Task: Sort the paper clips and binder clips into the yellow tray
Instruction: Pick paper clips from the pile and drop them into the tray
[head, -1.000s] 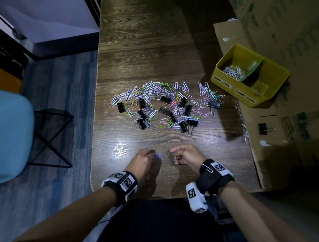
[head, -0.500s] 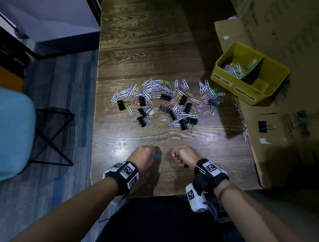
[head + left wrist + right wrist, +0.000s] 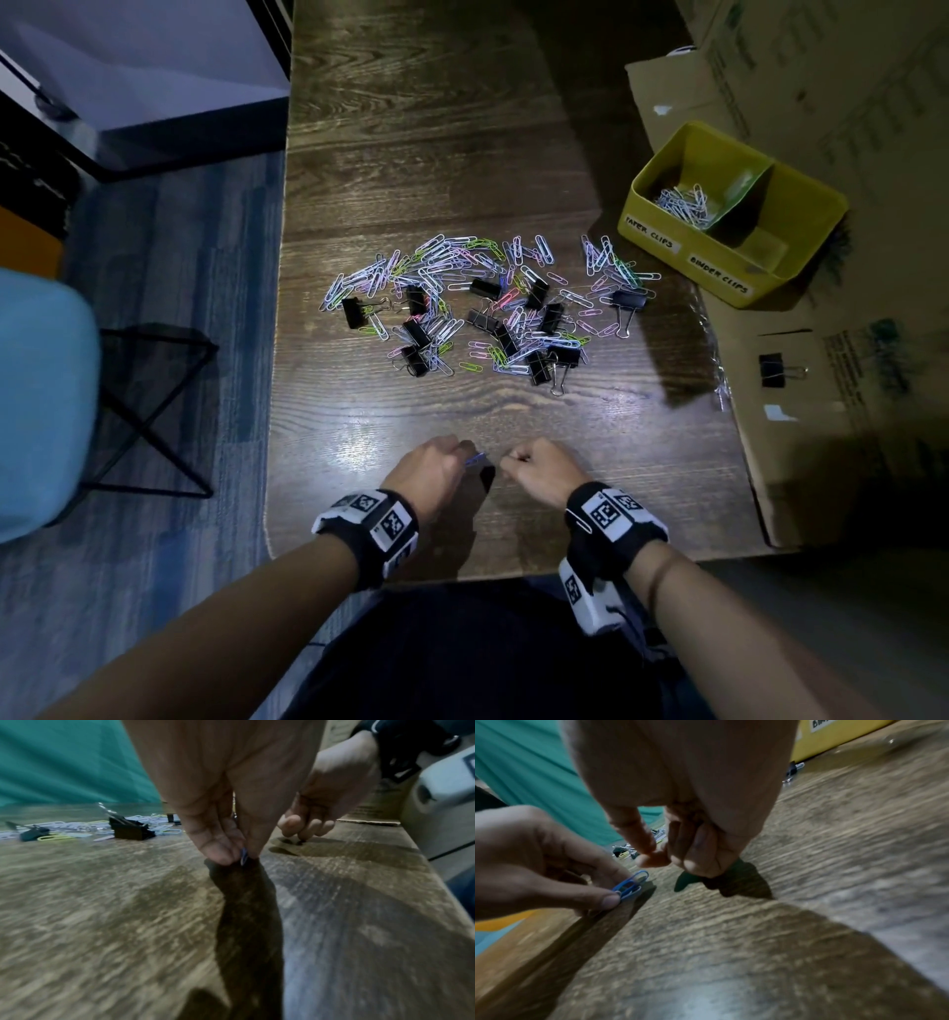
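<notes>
A mixed pile of coloured paper clips and black binder clips [image 3: 488, 303] lies mid-table. The yellow tray [image 3: 683, 259] stands at the right on cardboard, with paper clips [image 3: 683, 205] in its left compartment; the right one, labelled binder clips, looks bare. Near the front edge my left hand [image 3: 470, 457] pinches a few blue paper clips [image 3: 630, 885] between thumb and forefinger, just above the wood. My right hand [image 3: 513, 457] hovers close beside it with fingers curled into a fist; only a small dark tip [image 3: 300, 842] pokes out below its fingers.
Flattened cardboard [image 3: 847, 437] covers the table's right side, and one black binder clip [image 3: 773, 370] lies on it. A blue chair [image 3: 41, 401] stands left of the table. Bare wood [image 3: 436, 128] stretches behind the pile.
My right hand has curled from fingertips on small clips on the table into a fist and lifted slightly. The left hand has kept its pinch on the blue clips, shifting little.
</notes>
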{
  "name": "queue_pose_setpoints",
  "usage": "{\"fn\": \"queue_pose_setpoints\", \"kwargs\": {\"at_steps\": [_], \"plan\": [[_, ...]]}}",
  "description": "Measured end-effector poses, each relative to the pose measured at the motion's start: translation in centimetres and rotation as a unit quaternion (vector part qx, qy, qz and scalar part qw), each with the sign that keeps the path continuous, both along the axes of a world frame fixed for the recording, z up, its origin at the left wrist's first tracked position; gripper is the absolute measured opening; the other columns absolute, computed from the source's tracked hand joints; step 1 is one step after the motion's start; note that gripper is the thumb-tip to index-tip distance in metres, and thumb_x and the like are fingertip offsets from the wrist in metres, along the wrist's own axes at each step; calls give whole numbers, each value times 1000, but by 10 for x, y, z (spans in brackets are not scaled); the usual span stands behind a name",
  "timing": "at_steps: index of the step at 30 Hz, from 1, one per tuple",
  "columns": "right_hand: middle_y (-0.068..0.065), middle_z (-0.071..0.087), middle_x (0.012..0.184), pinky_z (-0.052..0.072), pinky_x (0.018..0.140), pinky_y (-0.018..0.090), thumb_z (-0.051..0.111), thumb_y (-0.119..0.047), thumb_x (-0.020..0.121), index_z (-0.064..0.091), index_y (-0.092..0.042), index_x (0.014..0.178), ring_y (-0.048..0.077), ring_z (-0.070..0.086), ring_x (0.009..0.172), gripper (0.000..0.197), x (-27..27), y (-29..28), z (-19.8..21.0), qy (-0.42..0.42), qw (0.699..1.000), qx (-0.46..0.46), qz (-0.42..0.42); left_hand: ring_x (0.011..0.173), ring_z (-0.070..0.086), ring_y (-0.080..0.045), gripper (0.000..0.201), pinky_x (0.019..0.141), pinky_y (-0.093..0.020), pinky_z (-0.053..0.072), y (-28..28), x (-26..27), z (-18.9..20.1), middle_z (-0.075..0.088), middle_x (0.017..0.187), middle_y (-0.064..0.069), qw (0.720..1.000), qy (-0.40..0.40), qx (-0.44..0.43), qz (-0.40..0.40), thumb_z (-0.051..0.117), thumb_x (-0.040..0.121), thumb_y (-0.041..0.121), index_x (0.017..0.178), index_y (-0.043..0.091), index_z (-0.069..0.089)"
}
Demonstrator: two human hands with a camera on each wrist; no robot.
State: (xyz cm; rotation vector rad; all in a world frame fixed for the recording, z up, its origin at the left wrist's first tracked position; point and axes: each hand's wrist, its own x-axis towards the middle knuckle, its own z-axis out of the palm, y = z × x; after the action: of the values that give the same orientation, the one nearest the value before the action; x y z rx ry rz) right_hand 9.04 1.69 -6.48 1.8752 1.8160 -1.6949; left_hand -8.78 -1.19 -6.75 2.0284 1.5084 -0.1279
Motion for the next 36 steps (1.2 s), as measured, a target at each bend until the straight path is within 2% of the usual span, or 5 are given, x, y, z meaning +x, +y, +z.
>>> {"fn": "queue_pose_setpoints", "kwargs": {"at_steps": [10, 16, 21, 25, 36], "plan": [[9, 58, 77, 34, 64, 27, 52, -19, 89, 60, -22, 60, 18, 51, 71, 31, 23, 20, -1, 32, 998, -40, -34, 113, 43, -32, 27, 93, -40, 38, 12, 12, 2, 42, 124, -20, 996, 65, -65, -16, 36, 95, 7, 120, -1, 43], [-10, 50, 45, 27, 43, 15, 54, -14, 88, 60, -21, 58, 1, 41, 41, 31, 60, 44, 4, 47, 994, -13, -102, 78, 59, -2, 12, 69, -16, 35, 19, 9, 9, 63, 80, 7, 992, -105, -65, 10, 53, 77, 13, 84, 8, 62], [-11, 44, 36, 26, 46, 24, 54, -14, 88, 63, -17, 60, 8, 38, 43, 29, 106, 80, 16, 80, 976, -5, -204, 45, 49, -4, 26, 52, -19, 40, 47, 5, 3, 58, 52, 7, 922, -217, -231, 224, 67, 75, -8, 65, 15, 61], [-15, 43, 32, 24, 49, 23, 54, -15, 88, 62, -17, 60, 7, 35, 49, 29, 129, 100, 21, 75, 973, 13, -217, 50, 55, -13, 26, 51, -23, 46, 70, 11, 5, 58, 58, 0, 862, -314, -267, 296, 60, 77, -18, 91, 3, 63], [-2, 36, 48, 17, 44, 23, 51, -12, 89, 63, -15, 66, 13, 27, 43, 26, 121, 104, 9, 86, 972, -47, -215, 52, 53, -4, 32, 60, -24, 43, 59, 29, 14, 56, 50, 12, 903, -169, -308, 245, 85, 55, 36, 54, 18, 58]]}}
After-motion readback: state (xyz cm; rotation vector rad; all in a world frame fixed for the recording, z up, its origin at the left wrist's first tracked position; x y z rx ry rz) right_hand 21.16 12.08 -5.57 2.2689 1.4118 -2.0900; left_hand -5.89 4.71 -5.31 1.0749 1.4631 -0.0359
